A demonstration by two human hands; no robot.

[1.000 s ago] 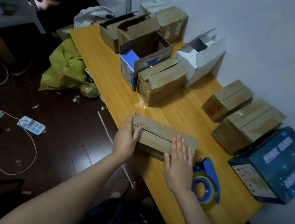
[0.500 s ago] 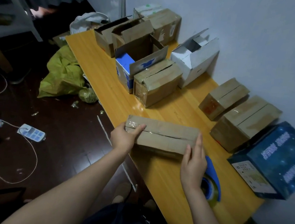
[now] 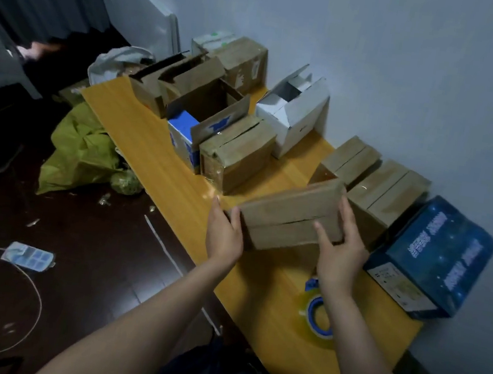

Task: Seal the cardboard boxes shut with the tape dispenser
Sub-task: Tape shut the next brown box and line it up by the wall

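A flat brown cardboard box with closed top flaps is held above the yellow table, tilted up toward the wall. My left hand grips its left end, thumb on the near side. My right hand grips its right end, thumb on top and fingers behind. The blue tape dispenser with a clear tape roll lies on the table under my right forearm, partly hidden by it.
Two closed brown boxes and a dark blue box line the wall on the right. A closed brown box, a blue-and-white open box, a white open box and more brown boxes stand farther back. Cables and a green bag lie on the floor.
The flat box has been lifted off the table's near edge and carried up and to the right, toward the wall. Both hands moved with it, each holding an end.
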